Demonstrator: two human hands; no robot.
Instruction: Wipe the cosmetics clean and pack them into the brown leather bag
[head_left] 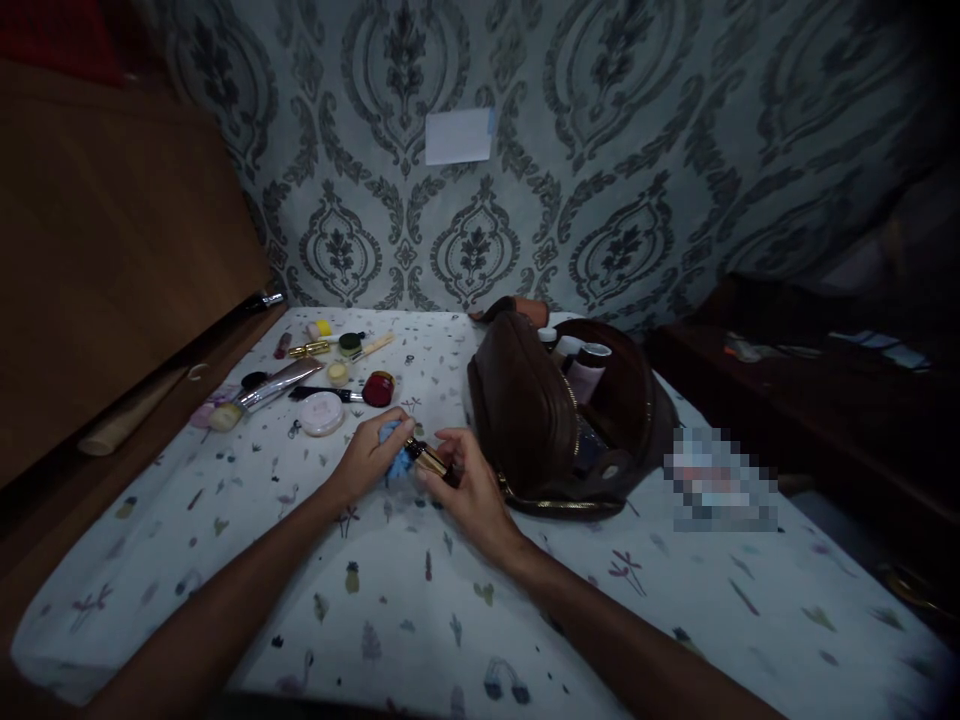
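Note:
My right hand (478, 495) is closed around a small dark bottle (429, 459) with a gold-coloured part, held tilted above the sheet. My left hand (371, 458) pinches a blue cloth (398, 463) against the bottle's left end. Just right of my hands stands an unzipped brown toiletry bag (525, 400). Inside it, a white-capped bottle (587, 372) and other containers poke up. Beyond my left hand lie a round pink-white compact (321, 413), a dark-red lidded jar (378, 388), a black-handled brush (326, 395) and a silver tube (281, 385).
Smaller cosmetics, including a gold tube (309, 349) and a small cream pot (338, 373), lie farther back on the patterned sheet (390, 610). A wooden panel (127, 250) borders the left. Patterned wallpaper (480, 230) rises behind. A pixelated patch covers something right of the bag.

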